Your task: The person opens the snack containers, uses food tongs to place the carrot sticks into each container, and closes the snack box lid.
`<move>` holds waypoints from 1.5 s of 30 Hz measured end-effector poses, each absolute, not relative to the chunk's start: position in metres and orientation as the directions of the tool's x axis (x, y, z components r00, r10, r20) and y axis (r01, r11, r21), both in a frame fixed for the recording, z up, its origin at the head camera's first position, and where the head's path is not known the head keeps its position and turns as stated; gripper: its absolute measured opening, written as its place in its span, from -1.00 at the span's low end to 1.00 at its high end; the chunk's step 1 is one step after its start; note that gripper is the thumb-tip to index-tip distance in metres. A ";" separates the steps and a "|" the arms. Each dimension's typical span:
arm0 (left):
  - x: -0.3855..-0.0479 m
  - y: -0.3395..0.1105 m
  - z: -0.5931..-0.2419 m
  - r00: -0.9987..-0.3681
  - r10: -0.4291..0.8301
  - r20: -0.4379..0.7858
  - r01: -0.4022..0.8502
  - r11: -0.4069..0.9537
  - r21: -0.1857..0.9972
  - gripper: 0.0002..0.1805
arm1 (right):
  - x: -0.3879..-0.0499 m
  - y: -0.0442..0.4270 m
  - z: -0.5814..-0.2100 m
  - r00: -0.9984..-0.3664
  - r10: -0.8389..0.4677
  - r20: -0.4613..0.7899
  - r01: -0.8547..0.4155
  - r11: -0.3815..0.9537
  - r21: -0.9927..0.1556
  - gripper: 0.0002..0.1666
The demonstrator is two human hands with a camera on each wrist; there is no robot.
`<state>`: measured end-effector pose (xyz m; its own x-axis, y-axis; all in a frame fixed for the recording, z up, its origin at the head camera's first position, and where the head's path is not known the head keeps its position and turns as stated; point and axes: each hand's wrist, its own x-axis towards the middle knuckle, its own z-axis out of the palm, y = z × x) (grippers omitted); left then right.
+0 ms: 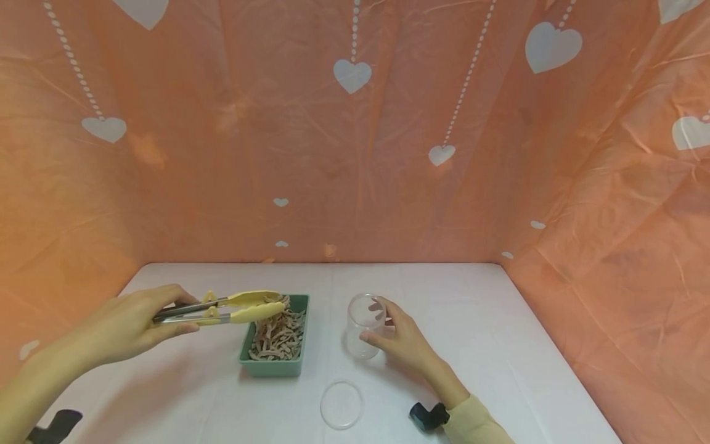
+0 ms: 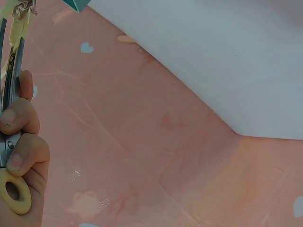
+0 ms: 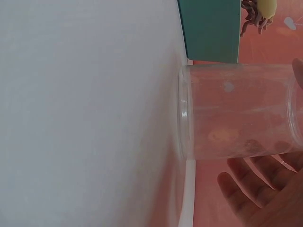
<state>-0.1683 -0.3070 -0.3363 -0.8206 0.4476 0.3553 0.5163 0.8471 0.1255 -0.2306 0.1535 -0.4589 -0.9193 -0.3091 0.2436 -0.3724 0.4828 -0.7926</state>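
Observation:
My left hand (image 1: pixel 141 320) grips metal tongs (image 1: pixel 191 313) with yellow tips, its fingers curled round the arms in the left wrist view. A clump of brown dried strips (image 3: pixel 255 18) sits between the tips. Below them, the green tray (image 1: pixel 273 369) holds a heap of similar shredded strips (image 1: pixel 280 336). To the tray's right, a clear jar (image 1: pixel 362 336) stands upright and uncovered on the table. My right hand (image 1: pixel 407 339) holds the jar from its right side, thumb in front and fingers behind. Only loose-looking fingertips show against its wall in the right wrist view.
A clear ring-shaped lid (image 1: pixel 342 405) lies flat on the white table (image 1: pixel 471 345), in front of the jar. Orange cloth (image 1: pixel 388 203) with white hearts hangs behind and at both sides of the table.

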 end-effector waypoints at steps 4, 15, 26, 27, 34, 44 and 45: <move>-0.169 -0.306 -0.334 -0.825 0.442 0.352 0.510 0.851 0.126 -0.69 | -0.231 0.154 -0.459 -0.917 -0.313 0.248 -0.377 0.477 -0.794 -0.07; -0.171 -0.301 -0.330 -0.806 0.453 0.380 0.530 0.839 0.126 -0.66 | -0.230 0.154 -0.458 -0.921 -0.309 0.239 -0.367 0.476 -0.799 -0.07; -0.180 -0.286 -0.319 -0.797 0.475 0.372 0.550 0.826 0.124 -0.63 | -0.230 0.156 -0.459 -0.918 -0.308 0.249 -0.377 0.482 -0.791 -0.08; -0.181 -0.284 -0.318 -0.792 0.481 0.376 0.557 0.821 0.125 -0.63 | -0.230 0.156 -0.460 -0.918 -0.308 0.249 -0.377 0.483 -0.791 -0.08; -0.188 -0.265 -0.311 -0.771 0.505 0.388 0.591 0.794 0.141 -0.65 | -0.230 0.156 -0.459 -0.915 -0.317 0.251 -0.383 0.477 -0.791 -0.08; -0.199 -0.236 -0.305 -0.782 0.516 0.351 0.602 0.771 0.207 -0.68 | -0.230 0.153 -0.459 -0.917 -0.316 0.243 -0.376 0.482 -0.791 -0.08; -0.200 -0.233 -0.305 -0.780 0.519 0.349 0.605 0.768 0.210 -0.68 | -0.230 0.153 -0.459 -0.918 -0.315 0.242 -0.375 0.483 -0.791 -0.07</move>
